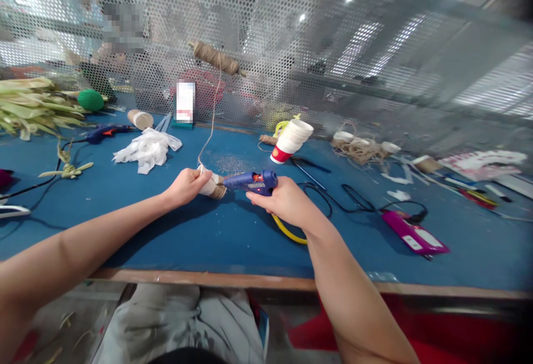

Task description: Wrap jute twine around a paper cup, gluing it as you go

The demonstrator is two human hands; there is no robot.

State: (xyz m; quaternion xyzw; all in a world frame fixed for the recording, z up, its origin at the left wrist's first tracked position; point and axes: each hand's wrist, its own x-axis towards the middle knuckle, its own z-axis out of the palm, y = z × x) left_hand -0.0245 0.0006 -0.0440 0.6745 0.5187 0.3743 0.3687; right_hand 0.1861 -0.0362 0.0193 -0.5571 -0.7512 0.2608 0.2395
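A: Paper cup (209, 185), lying on its side on the blue table (208, 236) near the front middle. Your left hand (188, 185) is wrapped round its white end, and the other end is already bound in brown twine.

B: And your right hand (283, 200)?

A: It's closed round the grip of the blue glue gun (252, 182), with the nozzle right at the twine-bound end of the cup. I can't tell whether the tip actually touches it.

B: Where does that twine go?

A: A thin strand (211, 117) rises from your left hand up to the twine spool (216, 57), which hangs on the perforated metal screen (333, 53) at the back of the table.

B: What lies round your hands?

A: A yellow cord (287, 232) curves out from under your right hand. Beyond that hand, a black cable (353, 203) runs to a pink power strip (414, 235) on your right. Behind the gun, a stack of white cups (291, 139) with a red base lies tipped over.

B: And on your left?

A: A heap of white lace scraps (147, 149), then a second glue gun (106, 132) farther back, with another twine-wrapped cup (140, 119) just beside it. Green leaves (33, 106) are piled at the far left corner, and a loose tangle of twine (360, 149) sits well off to the right.
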